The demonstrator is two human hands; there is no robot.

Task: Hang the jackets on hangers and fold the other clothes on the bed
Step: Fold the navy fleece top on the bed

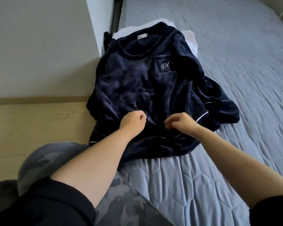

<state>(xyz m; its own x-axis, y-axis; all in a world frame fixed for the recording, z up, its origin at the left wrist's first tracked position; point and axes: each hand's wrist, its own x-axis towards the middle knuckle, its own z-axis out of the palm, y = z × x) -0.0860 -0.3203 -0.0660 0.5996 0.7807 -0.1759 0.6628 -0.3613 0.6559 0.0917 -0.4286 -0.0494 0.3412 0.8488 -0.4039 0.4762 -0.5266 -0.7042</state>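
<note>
Left hand (pixel 132 122) and right hand (pixel 181 123) curl side by side on the navy fleece top (pixel 137 75), which spreads beyond them over the bed (pixel 235 62); can't tell if they're gripping fabric.

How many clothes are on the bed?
2 that show: the navy top spread on the bed, and a white garment peeking from beneath its collar. More may hide underneath.

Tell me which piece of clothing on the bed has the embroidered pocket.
The navy top lying uppermost; the white garment peeking out beneath it shows none.
</note>
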